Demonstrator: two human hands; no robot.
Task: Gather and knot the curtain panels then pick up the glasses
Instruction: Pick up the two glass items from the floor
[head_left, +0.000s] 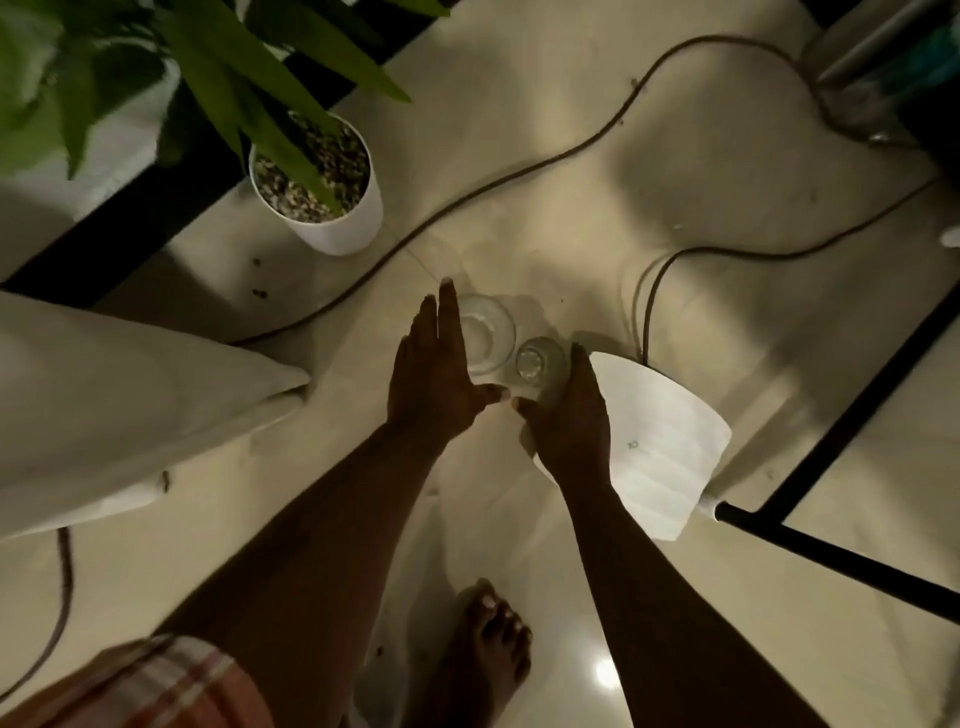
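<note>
Two clear glasses stand side by side on the pale floor, a wider glass (488, 335) on the left and a smaller glass (535, 361) on the right. My left hand (436, 379) lies flat with straight fingers against the left side of the wider glass. My right hand (571, 410) reaches along the right side of the smaller glass, thumb pointing toward the left thumb; its fingers look straight. A pale curtain panel (119, 410) hangs in folds at the left. Whether either hand touches a glass is hard to tell.
A white potted plant (332, 208) stands behind the glasses to the left. A dark cable (519, 176) snakes across the floor. A white router-like box (665, 441) lies right of my right hand, next to a black frame (831, 431). My bare foot (488, 649) is below.
</note>
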